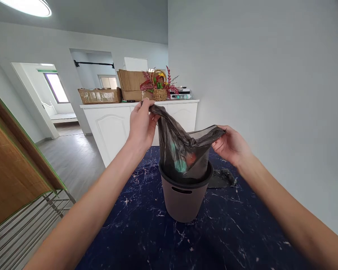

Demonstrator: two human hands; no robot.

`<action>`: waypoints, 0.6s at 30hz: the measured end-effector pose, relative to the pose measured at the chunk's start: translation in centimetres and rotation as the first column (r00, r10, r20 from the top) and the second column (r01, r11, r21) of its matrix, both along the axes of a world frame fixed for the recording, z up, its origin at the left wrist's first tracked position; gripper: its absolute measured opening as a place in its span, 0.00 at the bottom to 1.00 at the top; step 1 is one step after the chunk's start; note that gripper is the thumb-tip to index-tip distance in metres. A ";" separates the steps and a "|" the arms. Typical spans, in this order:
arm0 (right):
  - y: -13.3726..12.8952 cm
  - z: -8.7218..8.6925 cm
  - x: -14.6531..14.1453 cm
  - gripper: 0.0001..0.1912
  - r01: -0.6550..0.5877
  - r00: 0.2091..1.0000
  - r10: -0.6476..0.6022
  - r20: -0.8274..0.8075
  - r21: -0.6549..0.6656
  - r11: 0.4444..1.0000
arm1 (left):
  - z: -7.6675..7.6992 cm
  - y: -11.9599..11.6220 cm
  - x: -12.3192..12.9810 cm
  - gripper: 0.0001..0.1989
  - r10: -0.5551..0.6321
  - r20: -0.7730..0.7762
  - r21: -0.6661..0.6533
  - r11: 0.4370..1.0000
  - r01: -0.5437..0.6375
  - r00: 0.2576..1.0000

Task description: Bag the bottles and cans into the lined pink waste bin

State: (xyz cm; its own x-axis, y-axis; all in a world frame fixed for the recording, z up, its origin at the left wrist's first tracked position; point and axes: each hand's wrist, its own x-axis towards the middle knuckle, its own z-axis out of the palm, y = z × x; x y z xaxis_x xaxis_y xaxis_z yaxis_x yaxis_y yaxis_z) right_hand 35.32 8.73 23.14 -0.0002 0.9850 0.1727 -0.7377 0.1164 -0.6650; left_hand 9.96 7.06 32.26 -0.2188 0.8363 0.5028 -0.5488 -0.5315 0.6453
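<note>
A thin black trash bag (183, 150) is stretched upward out of a brown-grey trash can (183, 204) with a dark rim. Through the plastic, green and reddish items show, too blurred to name. My left hand (143, 122) pinches the bag's rim at the upper left, higher than the other side. At the right, my right hand (229, 145) grips the opposite edge of the rim, fingers closed on the plastic. The lower part of the bag is hidden inside the can. Behind the can, to the right, lies another crumpled black plastic bag (222, 178).
The can stands on a dark blue marbled table (146, 232). Beyond is a white cabinet (109, 127) bearing a flower basket (160, 93), cardboard boxes (100, 96) and a plastic bottle (184, 96). A metal rack (30, 225) is at the left; a wall rises at the right.
</note>
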 end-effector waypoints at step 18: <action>-3.1 12.1 -2.3 0.19 -0.042 0.990 0.076 -0.119 0.264 0.964 | 8.6 -5.2 -4.0 0.17 0.221 0.041 0.168 0.960 -0.225 0.974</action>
